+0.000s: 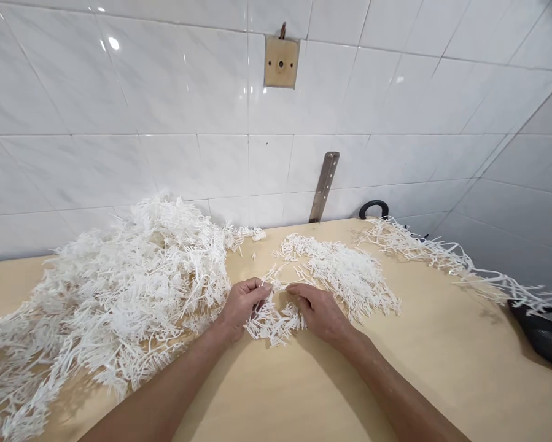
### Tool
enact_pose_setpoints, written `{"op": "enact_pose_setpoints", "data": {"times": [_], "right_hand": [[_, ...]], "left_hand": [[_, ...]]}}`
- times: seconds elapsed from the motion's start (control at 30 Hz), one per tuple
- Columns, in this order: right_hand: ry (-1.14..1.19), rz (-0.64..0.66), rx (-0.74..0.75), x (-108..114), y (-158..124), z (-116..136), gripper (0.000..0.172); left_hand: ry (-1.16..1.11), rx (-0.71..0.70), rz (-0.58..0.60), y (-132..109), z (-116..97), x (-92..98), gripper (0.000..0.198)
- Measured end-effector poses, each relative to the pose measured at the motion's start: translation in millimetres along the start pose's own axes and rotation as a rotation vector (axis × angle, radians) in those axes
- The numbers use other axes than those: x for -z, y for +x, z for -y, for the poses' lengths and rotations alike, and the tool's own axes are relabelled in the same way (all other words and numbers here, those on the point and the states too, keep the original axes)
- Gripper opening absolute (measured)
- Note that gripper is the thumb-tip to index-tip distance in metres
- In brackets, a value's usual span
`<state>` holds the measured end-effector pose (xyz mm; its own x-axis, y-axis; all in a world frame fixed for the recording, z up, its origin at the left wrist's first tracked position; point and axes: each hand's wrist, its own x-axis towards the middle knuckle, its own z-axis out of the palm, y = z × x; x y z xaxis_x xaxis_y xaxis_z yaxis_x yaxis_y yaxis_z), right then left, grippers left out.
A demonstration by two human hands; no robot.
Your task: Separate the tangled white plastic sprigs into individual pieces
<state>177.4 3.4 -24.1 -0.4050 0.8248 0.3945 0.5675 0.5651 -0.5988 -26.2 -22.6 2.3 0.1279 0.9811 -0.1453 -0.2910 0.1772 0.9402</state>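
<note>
Head view: Two bare hands meet over a small white clump (pixel 278 325) of plastic-looking, branching strands, low between the fingers on a pale bench (pixel 239 393). The left hand's (pixel 247 302) grip is narrow, thumb pressed to forefinger, apparently on strands at the clump's upper edge. The right hand (pixel 322 312) faces it, fingertips drawn close together; whether they pinch a strand cannot be told.

A large white heap (pixel 160 294) spreads just beside the left hand, a smaller pile (pixel 347 270) lies just beyond the right, and long, sparser stems (pixel 427 250) trail toward a black object (pixel 540 337) at the bench's right side.

The likeliest trouble is tangling: with the heap so near, its stray tips could hook the clump and drag more along. A hard tug might snap the thin branches, and a sideways brush of the right wrist could scatter the smaller pile or mix it with the clump.
</note>
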Motion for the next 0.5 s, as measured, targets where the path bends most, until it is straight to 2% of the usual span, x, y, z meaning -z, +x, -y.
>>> {"op": "enact_pose_setpoints", "data": {"times": [0.2,0.37,0.43,0.5], "right_hand": [[0.140,0.124,-0.039,0.6,-3.0,20.6,0.026],[0.249,0.224,-0.071,6.3,-4.9,17.7,0.023],[0.282,0.196,-0.124,11.8,-3.7,11.0,0.022],[0.329,0.092,-0.220,17.5,-2.0,4.9,0.022]], "left_hand": [[0.286,-0.229,-0.018,-6.1,11.4,-12.0,0.029],[0.383,-0.248,-0.062,-9.5,13.9,-16.7,0.028],[0.391,-0.245,-0.071,-9.1,15.3,-16.8,0.027],[0.400,-0.244,-0.066,-8.6,16.6,-16.5,0.026]]}}
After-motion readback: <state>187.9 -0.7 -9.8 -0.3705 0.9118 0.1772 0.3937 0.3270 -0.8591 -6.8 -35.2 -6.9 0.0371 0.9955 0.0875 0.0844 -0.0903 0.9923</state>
